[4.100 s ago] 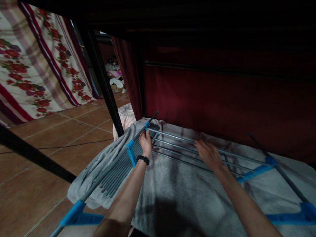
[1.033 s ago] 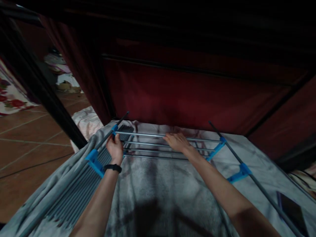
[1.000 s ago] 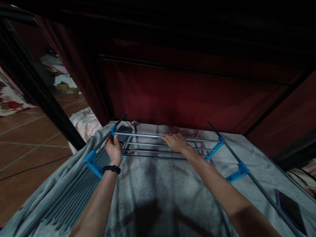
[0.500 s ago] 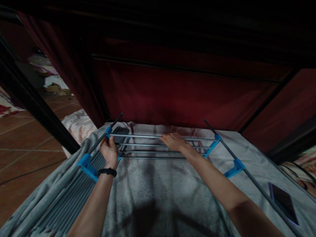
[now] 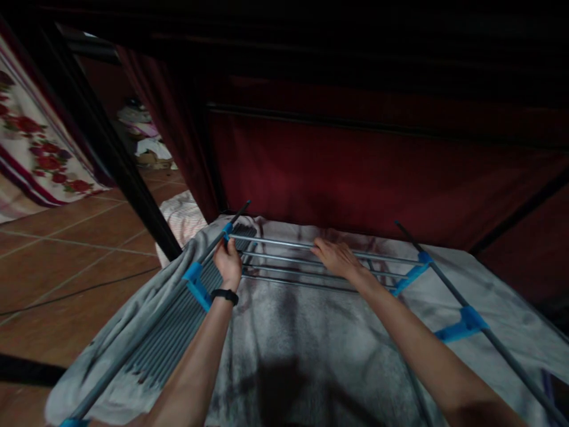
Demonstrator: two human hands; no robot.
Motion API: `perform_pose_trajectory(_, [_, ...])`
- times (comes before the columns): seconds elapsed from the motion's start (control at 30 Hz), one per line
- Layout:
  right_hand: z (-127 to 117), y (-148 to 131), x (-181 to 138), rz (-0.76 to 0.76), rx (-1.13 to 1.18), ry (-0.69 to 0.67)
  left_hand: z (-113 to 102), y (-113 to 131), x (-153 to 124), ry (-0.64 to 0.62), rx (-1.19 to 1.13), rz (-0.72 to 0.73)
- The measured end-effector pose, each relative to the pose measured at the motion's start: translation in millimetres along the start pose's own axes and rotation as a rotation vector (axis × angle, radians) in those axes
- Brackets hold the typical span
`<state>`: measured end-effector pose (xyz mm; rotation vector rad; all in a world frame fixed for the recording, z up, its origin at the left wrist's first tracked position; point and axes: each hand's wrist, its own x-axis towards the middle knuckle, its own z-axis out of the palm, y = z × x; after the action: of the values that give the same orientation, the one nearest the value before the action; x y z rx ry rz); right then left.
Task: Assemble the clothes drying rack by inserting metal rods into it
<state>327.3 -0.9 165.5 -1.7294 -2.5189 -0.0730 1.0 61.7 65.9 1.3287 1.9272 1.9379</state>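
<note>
A partly assembled rack frame stands over the grey blanket point(image 5: 284, 320), made of two long grey side poles point(image 5: 518, 362) and thin metal rods across. At the far left corner, my left hand point(image 5: 229, 262), with a dark wristband, is closed around a blue plastic bracket point(image 5: 227, 230) where the top rod meets the pole. My right hand point(image 5: 335, 257) lies over the top metal rod point(image 5: 278, 242) near its middle, its fingers curled round it. That rod's right end meets another blue bracket point(image 5: 413, 277). Lower blue brackets point(image 5: 198, 286) sit on both poles, nearer me.
Several loose grey tubes point(image 5: 166, 335) lie side by side on the blanket at left. Behind the rack rises a dark red panel point(image 5: 355, 178). A dark post point(image 5: 128, 184) stands at left, beyond it a tiled floor point(image 5: 84, 255) with a cable.
The view has swung left, so the rack and both hands appear farther right and the phone has nearly left the picture. Both hands keep their places on the rack.
</note>
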Motion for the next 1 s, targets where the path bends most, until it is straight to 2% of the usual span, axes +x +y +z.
perform_pose_trajectory(0.17, [10.0,2.0,0.6,-0.052,-0.004,0.056,0.1,0.0,-1.6,-0.002,-0.025,-0.056])
perform_pose_trajectory(0.43, [9.8,1.5,0.1,-0.052,-0.016,0.052,0.8,0.1,-3.3,0.018,-0.06,-0.089])
perform_pose_trajectory(0.6, [11.9,2.0,0.6,-0.062,0.009,0.106,-5.0,9.9,-3.8,-0.056,0.039,-0.059])
perform_pose_trajectory(0.8, [16.2,3.4,-0.7,-0.119,0.032,0.248,-2.3,7.8,0.4,-0.066,0.098,-0.05])
perform_pose_trajectory(0.9, [25.3,3.3,-13.8,-0.094,0.093,0.403,-1.5,5.4,0.5,-0.07,0.08,-0.038])
perform_pose_trajectory(1.0, [41.7,3.1,-39.9,-0.003,0.197,0.569,-2.3,3.8,-0.6,-0.069,0.053,-0.025])
